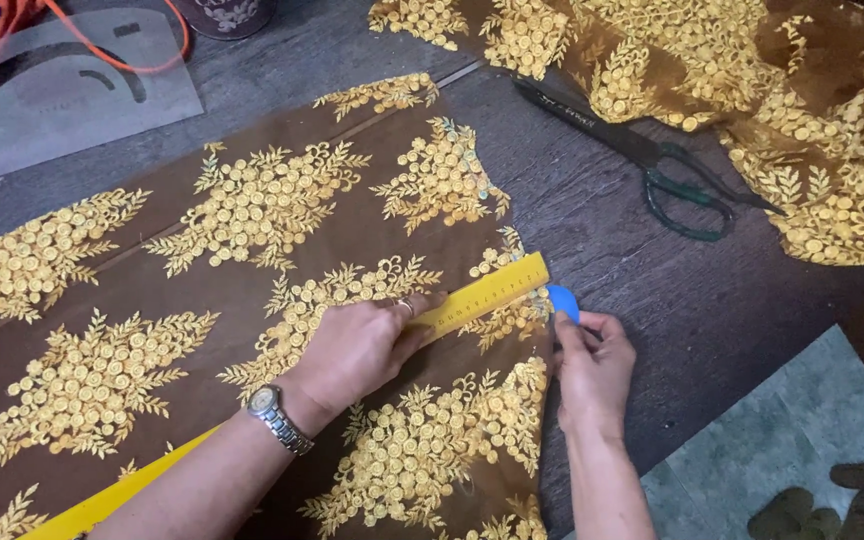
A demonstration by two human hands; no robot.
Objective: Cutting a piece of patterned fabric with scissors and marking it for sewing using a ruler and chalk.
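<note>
My left hand [360,347], with a wristwatch and a ring, presses flat on a long yellow ruler [492,291] laid diagonally across a brown sheer fabric with gold floral embroidery [252,230]. Its fingers are spread over the ruler near the right end. My right hand [592,365] pinches a blue piece of tailor's chalk [564,300] at the fabric's right edge, just below the ruler's tip. The ruler's lower left part runs under my left forearm and out at the bottom left.
Black-bladed scissors with dark green handles [652,160] lie on the dark wooden table [672,300]. More gold-embroidered fabric [752,90] is bunched at the top right. A clear curve template [62,100] and orange cord [102,40] lie at the top left. Sandals [832,500] rest on the floor.
</note>
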